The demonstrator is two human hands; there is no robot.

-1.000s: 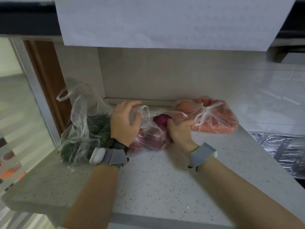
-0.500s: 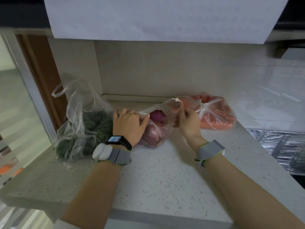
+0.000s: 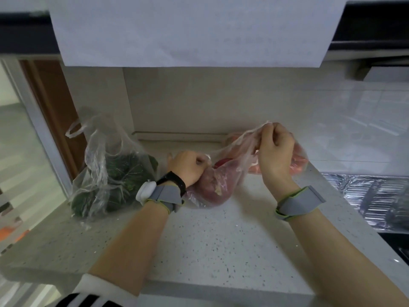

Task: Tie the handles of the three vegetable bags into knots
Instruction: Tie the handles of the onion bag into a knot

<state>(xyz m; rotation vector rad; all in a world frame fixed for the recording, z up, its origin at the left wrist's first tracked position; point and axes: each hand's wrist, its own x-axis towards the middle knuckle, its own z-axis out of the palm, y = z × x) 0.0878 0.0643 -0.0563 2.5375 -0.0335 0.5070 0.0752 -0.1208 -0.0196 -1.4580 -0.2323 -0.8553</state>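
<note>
At frame centre on the tabletop (image 3: 221,240), the right hand (image 3: 275,156) had lifted the onion bag (image 3: 212,185) handle up-right, grip clamped on it, left hand (image 3: 188,167) fisted on the other, so knotting looked imminent.

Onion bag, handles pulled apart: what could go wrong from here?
1. The right hand stretches a thin handle taut; it could tear or slip out before a knot forms.
2. The left hand pins the onion bag; if it lets go, the onions may roll on the counter.
</note>
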